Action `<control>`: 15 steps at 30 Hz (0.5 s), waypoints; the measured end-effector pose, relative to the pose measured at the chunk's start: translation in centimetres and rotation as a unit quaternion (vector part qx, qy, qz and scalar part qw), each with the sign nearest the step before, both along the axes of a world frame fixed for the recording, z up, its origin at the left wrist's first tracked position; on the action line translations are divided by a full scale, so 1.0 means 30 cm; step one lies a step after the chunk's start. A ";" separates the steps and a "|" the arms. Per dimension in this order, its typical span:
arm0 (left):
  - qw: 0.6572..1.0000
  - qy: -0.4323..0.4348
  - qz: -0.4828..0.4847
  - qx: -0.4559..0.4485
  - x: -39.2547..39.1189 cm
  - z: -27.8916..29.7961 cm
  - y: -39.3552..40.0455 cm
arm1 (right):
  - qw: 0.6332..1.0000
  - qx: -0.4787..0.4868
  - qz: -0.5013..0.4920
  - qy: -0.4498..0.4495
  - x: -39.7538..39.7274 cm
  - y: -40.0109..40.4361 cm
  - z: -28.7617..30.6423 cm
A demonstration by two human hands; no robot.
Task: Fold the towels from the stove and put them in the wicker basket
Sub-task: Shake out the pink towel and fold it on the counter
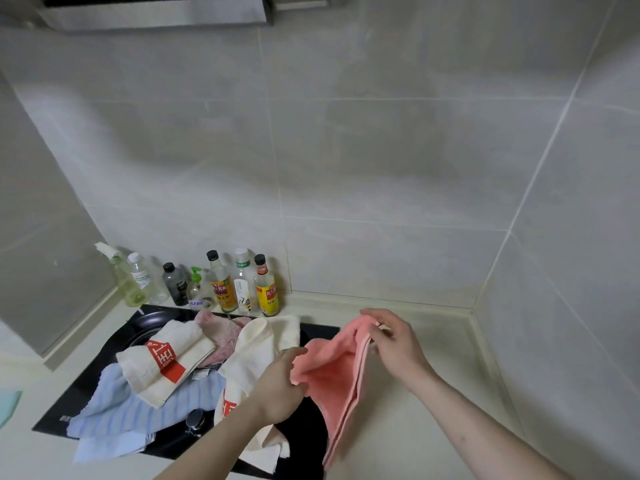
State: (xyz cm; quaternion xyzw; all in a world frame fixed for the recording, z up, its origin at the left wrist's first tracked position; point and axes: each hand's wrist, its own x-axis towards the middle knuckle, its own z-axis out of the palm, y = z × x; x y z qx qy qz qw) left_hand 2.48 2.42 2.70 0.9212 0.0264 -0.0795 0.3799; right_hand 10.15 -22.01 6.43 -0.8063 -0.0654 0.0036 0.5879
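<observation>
A coral pink towel (337, 379) hangs between my hands over the right edge of the black stove (86, 386). My left hand (282, 386) grips its left edge, and my right hand (391, 341) pinches its upper right corner. On the stove lie a cream towel with a red print (162, 365), a pale blue striped towel (114, 410), a mottled pink towel (221, 334) and another cream towel (256, 348). No wicker basket is in view.
Several bottles (221, 285) of sauce, oil and cleaner stand in a row against the tiled back wall. A range hood (156, 12) hangs above. The pale counter (433, 427) runs right to the wall corner. A stove knob (195, 419) shows between the towels.
</observation>
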 end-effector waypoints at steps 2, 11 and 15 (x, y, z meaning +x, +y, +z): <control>0.999 -0.032 -0.021 -0.011 0.027 0.042 -0.033 | 1.000 0.011 0.017 -0.002 -0.017 0.010 0.077; 0.990 -0.142 -0.003 0.017 0.125 0.136 -0.065 | 0.998 0.060 -0.002 -0.036 -0.093 -0.024 0.269; 0.983 -0.164 -0.001 -0.087 0.147 0.258 -0.008 | 0.995 0.064 -0.059 -0.040 -0.116 -0.096 0.289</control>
